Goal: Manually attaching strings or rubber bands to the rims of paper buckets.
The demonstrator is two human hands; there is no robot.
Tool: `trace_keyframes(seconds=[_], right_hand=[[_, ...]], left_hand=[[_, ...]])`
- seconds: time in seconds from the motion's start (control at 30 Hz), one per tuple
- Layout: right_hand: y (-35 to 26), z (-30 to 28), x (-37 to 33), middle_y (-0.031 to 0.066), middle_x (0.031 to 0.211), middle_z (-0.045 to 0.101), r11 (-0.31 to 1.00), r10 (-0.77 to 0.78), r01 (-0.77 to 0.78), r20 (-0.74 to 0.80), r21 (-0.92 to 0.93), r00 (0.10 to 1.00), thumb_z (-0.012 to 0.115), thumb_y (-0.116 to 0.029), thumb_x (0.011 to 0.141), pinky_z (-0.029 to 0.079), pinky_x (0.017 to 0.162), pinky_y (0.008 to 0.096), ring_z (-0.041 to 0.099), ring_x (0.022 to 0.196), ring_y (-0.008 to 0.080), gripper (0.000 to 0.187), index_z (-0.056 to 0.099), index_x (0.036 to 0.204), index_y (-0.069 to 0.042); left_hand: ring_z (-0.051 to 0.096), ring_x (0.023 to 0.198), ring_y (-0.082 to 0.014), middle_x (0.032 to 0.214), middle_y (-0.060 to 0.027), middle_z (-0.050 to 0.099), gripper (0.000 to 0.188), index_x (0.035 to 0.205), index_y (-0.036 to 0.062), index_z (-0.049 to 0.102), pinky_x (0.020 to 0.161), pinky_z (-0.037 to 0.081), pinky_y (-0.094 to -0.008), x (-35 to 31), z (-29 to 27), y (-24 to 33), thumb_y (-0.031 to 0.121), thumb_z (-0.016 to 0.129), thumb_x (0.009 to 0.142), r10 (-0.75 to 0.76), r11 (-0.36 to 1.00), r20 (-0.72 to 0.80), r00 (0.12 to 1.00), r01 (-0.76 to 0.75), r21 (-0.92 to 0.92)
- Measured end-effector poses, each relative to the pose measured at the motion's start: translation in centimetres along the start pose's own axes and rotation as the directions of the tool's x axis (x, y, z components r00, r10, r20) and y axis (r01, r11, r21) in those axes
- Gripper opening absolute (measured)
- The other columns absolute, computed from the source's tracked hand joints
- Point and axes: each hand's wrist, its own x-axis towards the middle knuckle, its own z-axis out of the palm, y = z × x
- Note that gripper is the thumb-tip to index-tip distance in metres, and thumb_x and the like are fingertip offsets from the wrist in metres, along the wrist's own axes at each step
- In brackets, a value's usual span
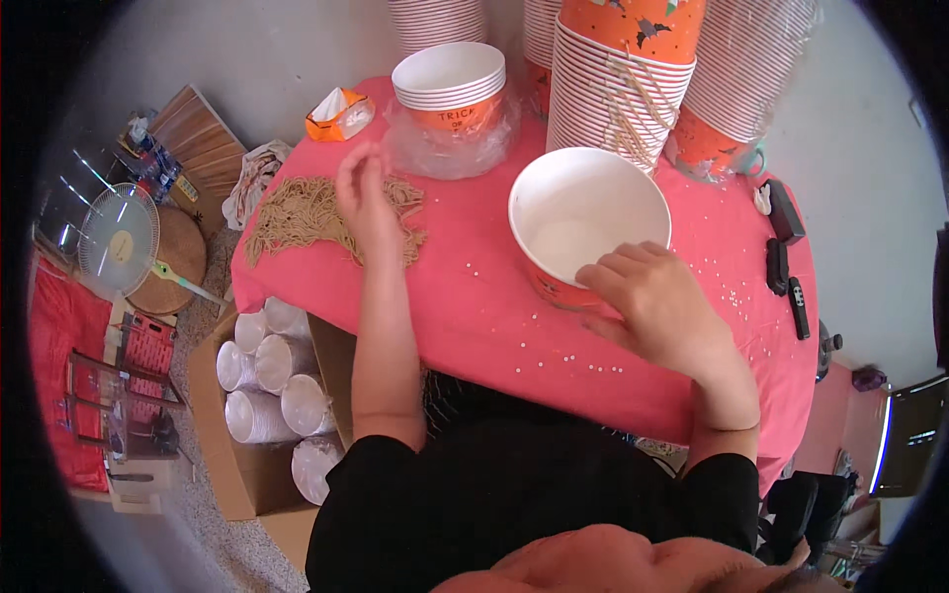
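An orange paper bucket with a white inside stands upright on the pink-covered table. My right hand is closed on its near right rim, fingers over the edge and thumb outside. My left hand is raised at the right part of a pile of tan cords, its fingers pointing up and slightly bent. I see nothing in it. Beyond it, a short stack of white-rimmed buckets sits in crumpled clear plastic. Behind the single bucket rises a tall stack of buckets, with several tan cords hanging down its side.
Small white beads lie scattered over the pink tablecloth. An orange tissue pack is at the far left edge. Black objects rest at the right edge. On the floor at left, a cardboard box holds several wrapped white cup stacks.
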Motion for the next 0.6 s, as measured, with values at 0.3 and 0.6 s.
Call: trace_keyframes(seconds=[0.3,0.6], right_hand=[[0.9,0.5,-0.5,0.0094,0.068,0.056,0.998,0.007,-0.008,-0.016,-0.061,1.0,0.066,-0.008,0.078,0.044,0.059,0.04,0.059,0.067,0.029,0.011,0.058,0.086,-0.005],[1.0,0.6,-0.5,0.0096,0.069,0.056,0.999,0.01,-0.011,-0.023,-0.038,1.0,0.065,-0.007,0.079,0.044,0.06,0.04,0.058,0.068,0.0291,0.009,0.059,0.086,-0.004]], left_hand=[[0.06,0.095,-0.0262,0.094,-0.0117,0.062,0.009,0.092,0.0017,0.064,0.085,0.047,-0.0352,0.5,-9.0,0.6,0.003,0.065,0.083,0.132,0.532,0.509,0.851,-0.494,0.688],[0.058,0.095,-0.0343,0.095,-0.0124,0.062,0.011,0.089,0.0045,0.067,0.082,0.046,-0.0445,2.1,-6.4,1.3,0.005,0.065,0.077,-0.163,0.281,0.748,0.643,-0.697,0.66]])
